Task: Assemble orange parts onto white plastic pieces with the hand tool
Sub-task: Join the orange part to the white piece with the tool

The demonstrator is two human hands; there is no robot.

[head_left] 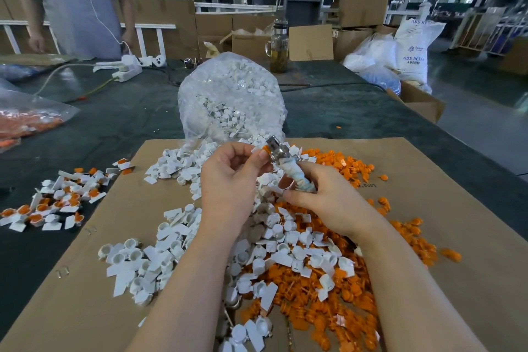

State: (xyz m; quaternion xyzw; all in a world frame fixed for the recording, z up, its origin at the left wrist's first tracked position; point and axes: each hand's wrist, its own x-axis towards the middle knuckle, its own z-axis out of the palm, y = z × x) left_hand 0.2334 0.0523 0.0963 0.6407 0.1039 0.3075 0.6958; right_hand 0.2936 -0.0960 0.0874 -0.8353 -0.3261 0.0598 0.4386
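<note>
My right hand (323, 194) grips the cloth-wrapped handle of the hand tool (288, 164), whose metal head points up and to the left. My left hand (228, 177) pinches a small white piece with an orange part (265, 149) right against that metal head. Below both hands lies a heap of loose white plastic pieces (160, 260) mixed with a heap of orange parts (337, 291) on a cardboard sheet (457, 308). A pile of assembled white-and-orange pieces (54, 206) lies on the dark table at the left.
A clear bag of white pieces (231, 100) stands just behind my hands. A bag of orange parts (25, 120) lies at the far left. A person (77, 0) stands at the back left by a power strip (127, 70). A glass jar (278, 48) and cardboard boxes stand behind.
</note>
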